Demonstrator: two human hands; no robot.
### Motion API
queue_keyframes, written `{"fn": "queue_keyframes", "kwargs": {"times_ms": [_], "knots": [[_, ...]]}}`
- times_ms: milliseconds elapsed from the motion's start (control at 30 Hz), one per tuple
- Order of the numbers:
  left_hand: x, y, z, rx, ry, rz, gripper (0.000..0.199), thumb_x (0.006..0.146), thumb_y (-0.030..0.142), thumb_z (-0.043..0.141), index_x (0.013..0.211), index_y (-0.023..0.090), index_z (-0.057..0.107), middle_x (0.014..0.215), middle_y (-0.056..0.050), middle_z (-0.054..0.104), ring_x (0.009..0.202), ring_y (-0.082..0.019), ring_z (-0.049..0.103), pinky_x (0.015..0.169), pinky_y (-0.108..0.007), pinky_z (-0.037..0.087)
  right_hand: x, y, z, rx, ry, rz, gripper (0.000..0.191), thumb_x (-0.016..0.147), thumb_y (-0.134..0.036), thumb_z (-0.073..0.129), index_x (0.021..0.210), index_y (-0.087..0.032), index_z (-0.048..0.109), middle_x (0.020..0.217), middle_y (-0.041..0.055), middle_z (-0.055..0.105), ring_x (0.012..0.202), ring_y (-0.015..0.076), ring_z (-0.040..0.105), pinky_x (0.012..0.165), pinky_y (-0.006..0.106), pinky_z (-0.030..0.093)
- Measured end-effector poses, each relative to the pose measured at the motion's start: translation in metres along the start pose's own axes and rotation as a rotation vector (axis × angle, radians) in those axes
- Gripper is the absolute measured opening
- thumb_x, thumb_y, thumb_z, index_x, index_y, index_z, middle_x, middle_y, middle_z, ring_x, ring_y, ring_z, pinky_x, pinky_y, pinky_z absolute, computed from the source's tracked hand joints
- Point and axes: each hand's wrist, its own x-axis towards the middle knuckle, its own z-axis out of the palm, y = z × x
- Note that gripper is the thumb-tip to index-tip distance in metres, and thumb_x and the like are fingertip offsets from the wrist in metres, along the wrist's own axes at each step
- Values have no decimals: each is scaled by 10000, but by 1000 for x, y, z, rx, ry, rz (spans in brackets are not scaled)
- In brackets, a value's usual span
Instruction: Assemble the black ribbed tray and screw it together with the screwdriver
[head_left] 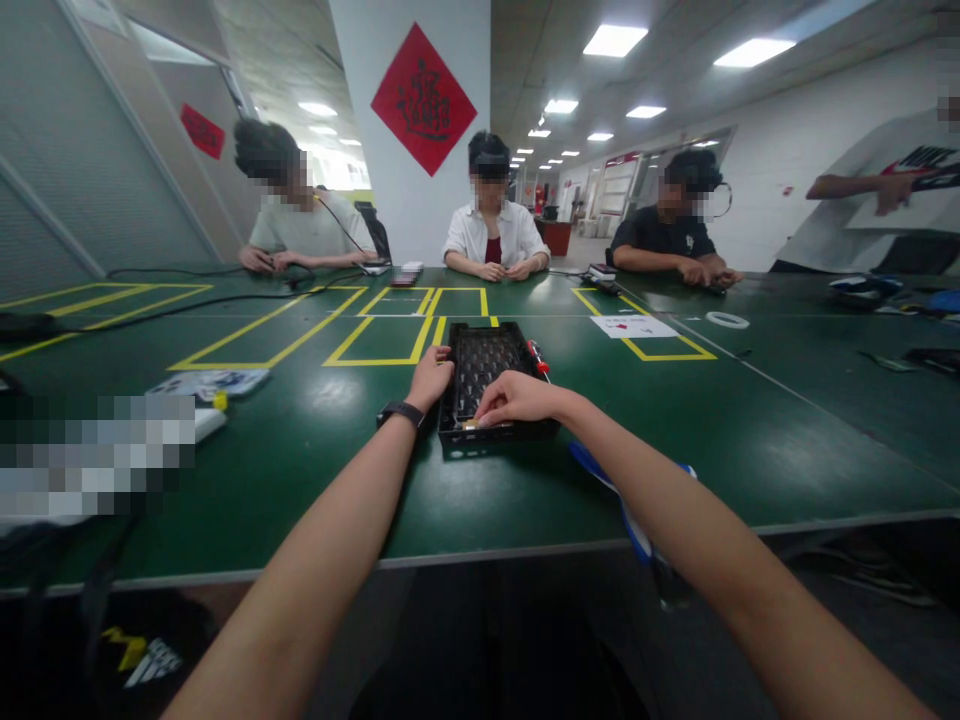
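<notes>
A black open plastic case [491, 352] with a patterned inner floor lies on the green table. My left hand [433, 377] holds the left wall of the case, its fingers bent around the edge. Over the near part of the case, my right hand [517, 397] has its fingers pinched together and pointing down at a small tan piece [470, 424] by the near wall. Whether the fingertips grip that piece is hidden. A red-handled screwdriver [538, 360] rests against the right side of the case.
The green table [337, 400] bears yellow tape outlines. A white booklet [210, 383] lies at left, a paper sheet [634, 327] and tape ring [727, 320] at right. Blue-and-white straps [600, 468] lie under my right forearm. Three people sit across; another person stands at far right.
</notes>
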Motion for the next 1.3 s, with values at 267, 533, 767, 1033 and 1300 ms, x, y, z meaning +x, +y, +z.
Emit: {"fn": "queue_keyframes", "kwargs": {"times_ms": [267, 533, 767, 1033, 1300], "knots": [[-1, 0, 0, -2, 0, -5, 443, 645, 113, 491, 1081, 168, 550, 1129, -90, 609, 1036, -210, 574, 887, -325, 460, 2, -5, 1, -168, 21, -43, 244, 735, -284, 667, 854, -86, 743, 703, 65, 704, 601, 100, 595, 594, 191, 437], [1, -2, 1, -4, 5, 8, 446, 644, 121, 491, 1084, 162, 553, 1125, -97, 608, 1035, -213, 571, 887, -329, 459, -3, -15, 0, -91, 16, 19, 347, 718, -346, 682, 946, -89, 726, 719, 53, 685, 596, 90, 562, 570, 188, 406], [-1, 1, 0, 5, -1, 8, 433, 648, 111, 480, 1073, 164, 548, 1128, -98, 608, 1036, -213, 574, 893, -335, 461, -2, -11, 2, -122, 19, 5, 318, 732, -357, 670, 882, -82, 727, 698, 46, 674, 603, 88, 554, 578, 187, 402], [0, 1, 0, -3, -5, -2, 452, 637, 104, 485, 1080, 171, 550, 1133, -86, 609, 1030, -214, 576, 893, -339, 464, 0, -8, 3, -155, 56, -43, 262, 741, -317, 667, 846, -88, 738, 718, 59, 703, 627, 103, 592, 604, 193, 428], [2, -4, 2, -11, -4, 11, 465, 641, 121, 487, 1101, 163, 546, 1128, -95, 606, 1042, -210, 572, 898, -331, 459, -3, -9, -1, -46, 5, 3, 282, 700, -319, 699, 856, -85, 721, 691, 46, 683, 588, 82, 575, 558, 177, 420]]}}
